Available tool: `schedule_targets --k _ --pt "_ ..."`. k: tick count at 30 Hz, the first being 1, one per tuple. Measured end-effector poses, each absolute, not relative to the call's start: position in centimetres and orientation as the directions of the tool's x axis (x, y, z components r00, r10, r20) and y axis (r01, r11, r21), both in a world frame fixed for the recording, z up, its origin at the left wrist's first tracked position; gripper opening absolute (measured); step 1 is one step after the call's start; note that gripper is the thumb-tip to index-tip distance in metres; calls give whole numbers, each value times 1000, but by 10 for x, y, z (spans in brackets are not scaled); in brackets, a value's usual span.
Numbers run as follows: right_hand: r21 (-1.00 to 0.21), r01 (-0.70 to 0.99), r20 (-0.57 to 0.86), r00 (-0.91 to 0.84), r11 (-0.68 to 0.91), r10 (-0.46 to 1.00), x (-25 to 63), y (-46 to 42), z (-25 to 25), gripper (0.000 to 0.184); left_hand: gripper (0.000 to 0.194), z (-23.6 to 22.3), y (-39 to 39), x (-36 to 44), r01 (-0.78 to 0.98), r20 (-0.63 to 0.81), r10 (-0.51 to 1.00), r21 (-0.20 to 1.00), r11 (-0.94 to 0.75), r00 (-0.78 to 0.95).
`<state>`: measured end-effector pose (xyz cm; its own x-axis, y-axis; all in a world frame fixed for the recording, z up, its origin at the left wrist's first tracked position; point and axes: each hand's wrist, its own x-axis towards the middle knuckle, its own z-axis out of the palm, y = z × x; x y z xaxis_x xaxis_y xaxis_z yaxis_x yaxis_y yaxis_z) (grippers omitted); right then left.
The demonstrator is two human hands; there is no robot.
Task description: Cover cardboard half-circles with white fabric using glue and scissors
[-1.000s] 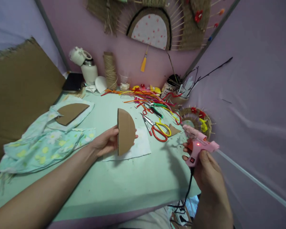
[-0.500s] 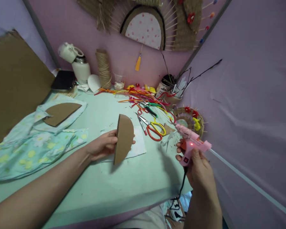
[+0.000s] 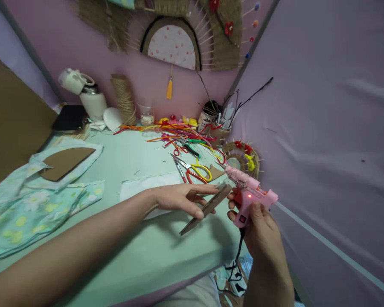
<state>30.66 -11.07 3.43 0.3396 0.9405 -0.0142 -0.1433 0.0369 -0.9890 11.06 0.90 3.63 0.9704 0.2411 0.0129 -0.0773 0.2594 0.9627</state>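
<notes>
My left hand [image 3: 182, 199] grips a brown cardboard semicircle [image 3: 208, 208], held nearly edge-on and tilted above the mint-green table [image 3: 141, 256]. My right hand [image 3: 259, 226] is wrapped around a pink hot glue gun [image 3: 249, 192] with a lit red lamp and a black cord hanging down. The gun's nozzle points left and up, just beyond the cardboard's upper end. A white sheet [image 3: 147, 185] lies on the table under my left forearm.
Red and yellow scissors [image 3: 195, 170], small snips and coloured pipe cleaners [image 3: 179, 132] lie behind my hands. A woven ring with flowers [image 3: 243, 155] sits right. Floral cloth [image 3: 35, 204] with another cardboard piece [image 3: 65, 162] lies left. Twine spool [image 3: 124, 98], white bottle [image 3: 89, 98] and jar stand at the wall.
My left hand carried the cardboard semicircle rightward and tipped it from upright to nearly flat, bringing it next to the glue gun. The right hand stayed roughly in place.
</notes>
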Motion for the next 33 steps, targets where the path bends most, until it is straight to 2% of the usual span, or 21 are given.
schedule_targets --k 3,7,9,11,14,18,23,26,30,33 --pt "-986 -150 -2 407 65 913 317 -117 37 43 78 23 10 120 -4 -42 188 971 239 981" --pt "-970 -147 80 561 194 824 329 -122 46 42 82 14 13 127 261 -268 221 964 60 938" --pt "-960 -126 123 609 249 784 335 -124 49 42 78 23 17 138 294 -269 252 954 -65 929" --pt "-953 -95 155 660 287 735 340 -127 52 41 72 38 22 154 217 -174 274 967 -133 946" --pt "-947 -48 184 731 318 657 345 -133 56 38 63 55 32 180 131 -112 243 989 -66 964" --pt "-965 10 187 731 264 656 350 -141 59 39 61 46 43 186 285 -277 312 958 22 909" --pt "-973 -52 136 661 225 738 351 -141 49 40 50 36 48 143 115 -244 377 935 334 893" --pt "-973 -129 94 538 193 838 343 -136 36 41 53 35 43 112 -53 -168 417 881 470 893" --pt "-981 -161 62 279 111 958 315 -127 23 44 58 23 28 78 -273 -66 570 829 488 819" --pt "-986 -140 72 123 90 990 288 -119 25 44 62 14 17 56 -361 -21 626 803 475 779"
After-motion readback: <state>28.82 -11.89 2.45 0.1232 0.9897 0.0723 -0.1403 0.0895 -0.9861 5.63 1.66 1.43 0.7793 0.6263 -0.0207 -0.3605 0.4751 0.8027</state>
